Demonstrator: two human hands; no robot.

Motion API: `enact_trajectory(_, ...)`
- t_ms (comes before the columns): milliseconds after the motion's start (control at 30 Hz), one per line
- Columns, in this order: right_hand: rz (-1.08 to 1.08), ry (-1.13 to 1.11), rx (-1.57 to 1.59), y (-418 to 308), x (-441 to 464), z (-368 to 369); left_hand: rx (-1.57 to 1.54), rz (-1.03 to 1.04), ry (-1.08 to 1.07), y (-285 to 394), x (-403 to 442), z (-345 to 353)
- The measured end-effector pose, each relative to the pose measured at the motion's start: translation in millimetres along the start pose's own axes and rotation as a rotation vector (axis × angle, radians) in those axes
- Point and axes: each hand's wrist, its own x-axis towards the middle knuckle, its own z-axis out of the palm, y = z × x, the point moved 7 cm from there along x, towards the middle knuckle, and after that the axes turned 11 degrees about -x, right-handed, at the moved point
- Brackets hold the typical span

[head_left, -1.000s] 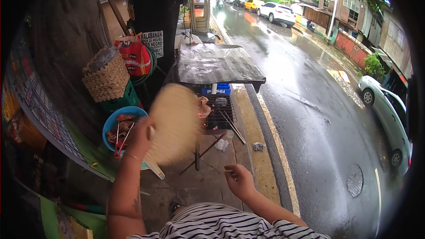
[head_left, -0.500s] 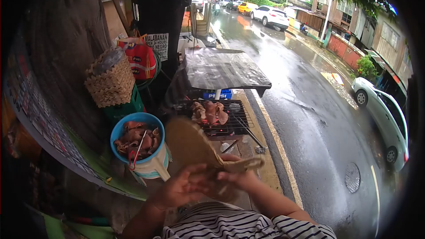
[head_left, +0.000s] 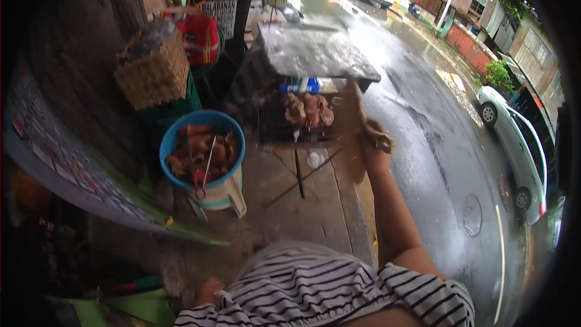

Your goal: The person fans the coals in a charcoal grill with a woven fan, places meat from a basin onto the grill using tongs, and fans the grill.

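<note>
My right hand is wrapped round the handle of a tan hand fan, held up at the right side of the grill. The fan stands nearly edge-on and is blurred. Pieces of meat lie on the grill over glowing coals. My left hand hangs low beside the striped shirt; its fingers are blurred and partly hidden. Nearer to me, left of the grill, a blue-rimmed tub of raw meat rests on a pale stool. Red-handled tongs lean in the tub.
A dark-covered table stands behind the grill. At the left, egg trays sit on a green crate beside a red bag. The wet road runs along the right, with a parked white car.
The fan has swung from in front of me to the right of the grill in my right hand. My left hand has come away from it and dropped to my side. The view has tilted down.
</note>
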Motion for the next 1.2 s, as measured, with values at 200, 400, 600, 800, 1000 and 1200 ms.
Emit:
enact_trajectory(200, -0.219, -0.604, 0.246, -64, -55, 23, -0.094, -0.158, 0.175, -28, -24, -28)
enact_trajectory(400, 0.105, -0.281, -0.07, -8, -37, 34, -0.111, 0.006, 0.318, 19, -5, -47)
enact_trajectory(600, 0.229, -0.34, 0.341, 7, -39, 34, -0.139, 0.152, 0.276, 78, -9, -41)
enact_trajectory(800, -0.482, -0.609, -0.243, -36, -80, 49, -0.076, -0.016, 0.174, 48, -11, -29)
enact_trajectory(1000, 0.165, -0.201, 0.055, 36, -28, 25, 0.142, -0.018, 0.143, 16, 16, -28)
enact_trajectory(1200, 0.033, -0.802, 0.249, -31, -77, 43, -0.009, 0.026, 0.232, 65, 5, -39)
